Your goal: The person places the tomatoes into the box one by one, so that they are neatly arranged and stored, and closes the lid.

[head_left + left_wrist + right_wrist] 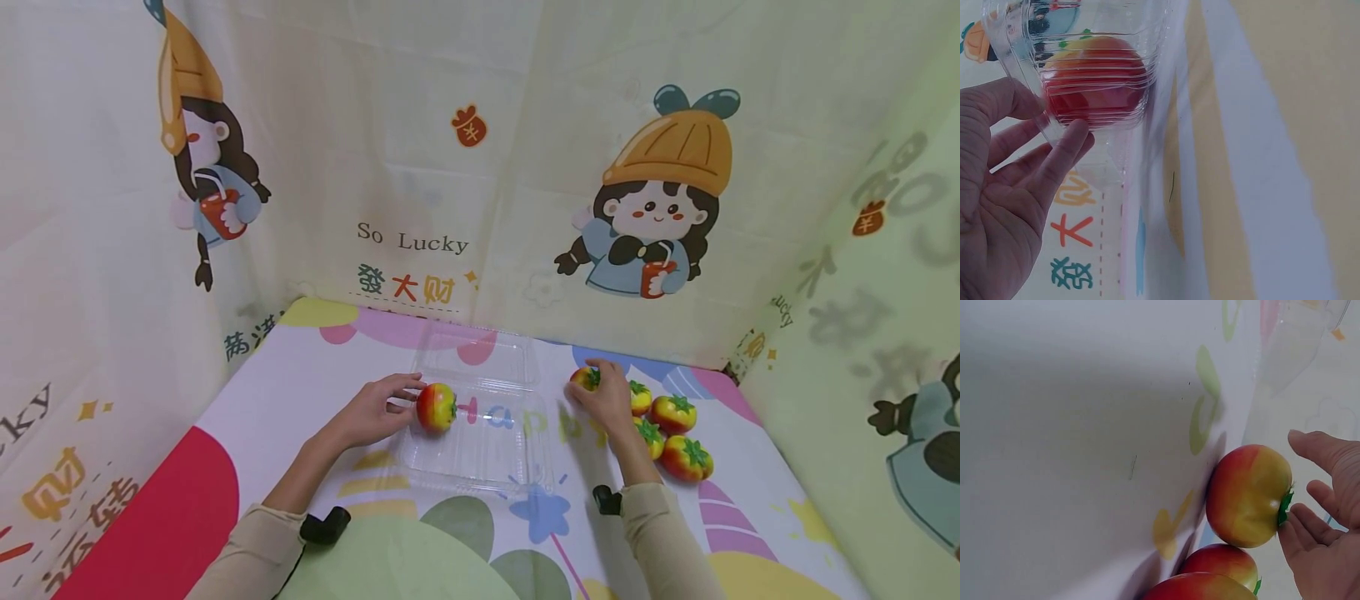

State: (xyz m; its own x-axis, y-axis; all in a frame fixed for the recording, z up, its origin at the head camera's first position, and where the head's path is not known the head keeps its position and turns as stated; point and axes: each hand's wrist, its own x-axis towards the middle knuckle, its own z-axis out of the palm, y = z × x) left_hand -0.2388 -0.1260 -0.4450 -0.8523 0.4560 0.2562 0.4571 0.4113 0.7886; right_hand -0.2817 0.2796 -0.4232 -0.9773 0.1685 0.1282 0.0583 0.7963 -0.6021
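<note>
One red-and-yellow persimmon (436, 408) with a green calyx sits at the left end of a clear plastic clamshell box (480, 475), whose lid lies folded back. My left hand (381, 407) is at the box's left rim; in the left wrist view, thumb and fingers (1074, 140) pinch the rim beside the fruit, which shows through the ridged wall. Over another persimmon (583, 379) right of the box reaches my right hand (609, 396). Its fingers are spread in the right wrist view, with fingertips at the calyx of that persimmon (1249, 497) and the thumb apart from it.
Several more persimmons (678, 457) stand grouped just right of my right hand. The patterned tabletop (300, 392) is bounded by printed cloth walls (517, 225) at the back and both sides. Small black devices (326, 527) are worn at my wrists.
</note>
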